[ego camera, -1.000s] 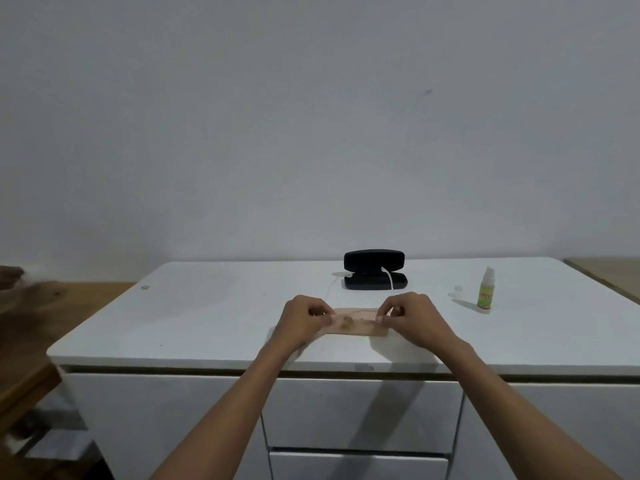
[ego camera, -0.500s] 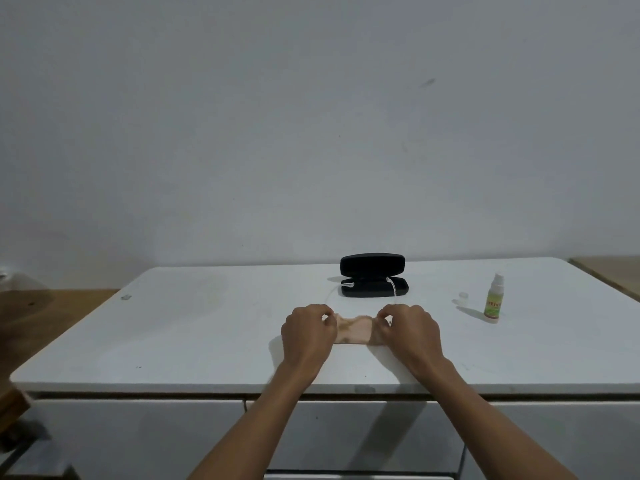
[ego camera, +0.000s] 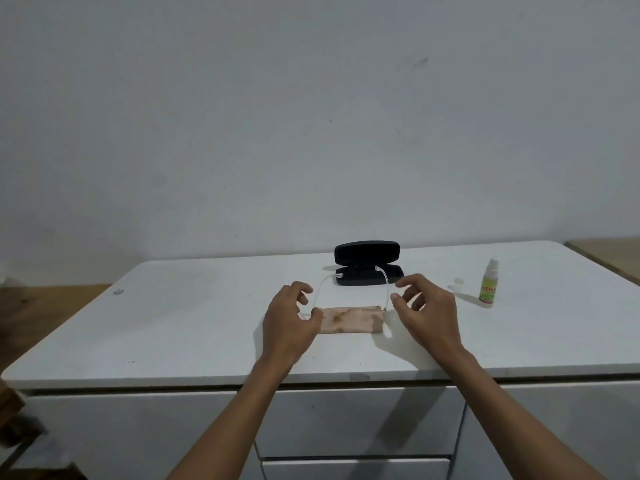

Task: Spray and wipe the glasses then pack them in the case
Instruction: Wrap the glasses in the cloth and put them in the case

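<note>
A folded pinkish cloth point(ego camera: 349, 319) lies flat on the white cabinet top point(ego camera: 173, 323), over the front of the glasses. The glasses' clear temples point(ego camera: 383, 289) run back from the cloth, and their tips rest on the open black case point(ego camera: 367, 263) behind. My left hand point(ego camera: 289, 323) is at the cloth's left end with fingers apart, the thumb beside the cloth's edge. Just right of the cloth hovers my right hand point(ego camera: 427, 311), fingers spread and holding nothing. The lenses are hidden under the cloth.
A small spray bottle with a green label point(ego camera: 488, 284) stands at the right, its clear cap point(ego camera: 459, 281) beside it. Drawers point(ego camera: 356, 420) are below the top's front edge. A wooden surface point(ego camera: 52, 306) adjoins on the left.
Both hands were pinching the ends of the cloth; now they have let go and drawn apart. The cloth lies longer and flat, and the glasses' temples show.
</note>
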Demonstrator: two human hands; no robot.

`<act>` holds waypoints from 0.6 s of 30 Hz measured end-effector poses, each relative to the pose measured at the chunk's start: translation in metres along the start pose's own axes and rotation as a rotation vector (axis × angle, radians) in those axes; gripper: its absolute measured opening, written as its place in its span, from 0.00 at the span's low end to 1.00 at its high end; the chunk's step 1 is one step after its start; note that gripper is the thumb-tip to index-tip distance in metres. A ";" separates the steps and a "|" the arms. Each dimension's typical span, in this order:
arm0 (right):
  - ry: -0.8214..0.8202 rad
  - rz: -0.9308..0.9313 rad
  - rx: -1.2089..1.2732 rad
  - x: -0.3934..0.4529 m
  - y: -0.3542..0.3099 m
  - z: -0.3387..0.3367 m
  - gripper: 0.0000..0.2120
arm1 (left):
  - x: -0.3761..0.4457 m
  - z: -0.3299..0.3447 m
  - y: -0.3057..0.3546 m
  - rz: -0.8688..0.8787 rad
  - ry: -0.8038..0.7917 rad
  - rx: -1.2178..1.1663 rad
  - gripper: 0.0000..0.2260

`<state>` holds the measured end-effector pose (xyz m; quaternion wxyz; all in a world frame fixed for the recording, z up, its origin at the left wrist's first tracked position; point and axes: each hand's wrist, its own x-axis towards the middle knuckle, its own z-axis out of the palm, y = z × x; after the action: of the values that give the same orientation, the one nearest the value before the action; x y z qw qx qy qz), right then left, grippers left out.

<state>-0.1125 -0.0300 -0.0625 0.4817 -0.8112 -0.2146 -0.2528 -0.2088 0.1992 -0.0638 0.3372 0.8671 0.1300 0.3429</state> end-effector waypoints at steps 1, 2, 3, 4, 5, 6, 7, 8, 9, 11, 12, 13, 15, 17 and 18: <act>-0.035 0.012 0.017 0.002 -0.001 0.001 0.08 | 0.001 0.000 -0.002 0.015 -0.026 -0.004 0.11; -0.072 0.018 0.028 0.004 0.000 0.002 0.09 | 0.003 0.001 -0.003 0.025 -0.043 -0.009 0.10; -0.104 0.024 0.031 0.005 0.000 0.003 0.09 | 0.004 0.002 -0.005 0.030 -0.050 -0.015 0.08; -0.127 0.029 0.029 0.006 0.000 0.005 0.08 | 0.005 0.003 -0.006 0.031 -0.051 -0.017 0.07; -0.140 0.035 0.026 0.006 0.000 0.007 0.07 | 0.007 0.004 -0.007 0.033 -0.053 -0.014 0.06; -0.147 0.043 0.029 0.007 0.001 0.008 0.05 | 0.008 0.004 -0.008 0.036 -0.059 -0.002 0.07; -0.150 0.052 0.034 0.007 0.001 0.009 0.05 | 0.009 0.004 -0.008 0.042 -0.067 0.017 0.07; -0.153 0.061 0.040 0.008 0.002 0.009 0.04 | 0.010 0.004 -0.008 0.051 -0.072 0.037 0.07; -0.157 0.068 0.046 0.009 0.002 0.010 0.04 | 0.011 0.004 -0.009 0.060 -0.076 0.049 0.08; -0.166 0.080 0.059 0.011 0.002 0.009 0.05 | 0.013 0.003 -0.010 0.088 -0.094 0.063 0.09; -0.171 0.084 0.063 0.012 0.002 0.008 0.05 | 0.014 0.002 -0.010 0.112 -0.120 0.080 0.10; -0.177 0.086 0.068 0.013 0.002 0.007 0.05 | 0.015 0.002 -0.011 0.146 -0.161 0.112 0.11; -0.190 0.087 0.075 0.015 0.001 0.007 0.05 | 0.017 0.003 -0.013 0.217 -0.266 0.185 0.13; -0.207 0.084 0.066 0.018 0.000 0.008 0.06 | 0.021 0.005 -0.015 0.246 -0.336 0.214 0.14; -0.215 0.085 0.058 0.020 -0.001 0.008 0.05 | 0.023 0.006 -0.017 0.245 -0.357 0.211 0.14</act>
<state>-0.0961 -0.0201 -0.0526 0.4895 -0.8277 -0.2375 -0.1374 -0.1872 0.2197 -0.0671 0.2180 0.9538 -0.0029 0.2069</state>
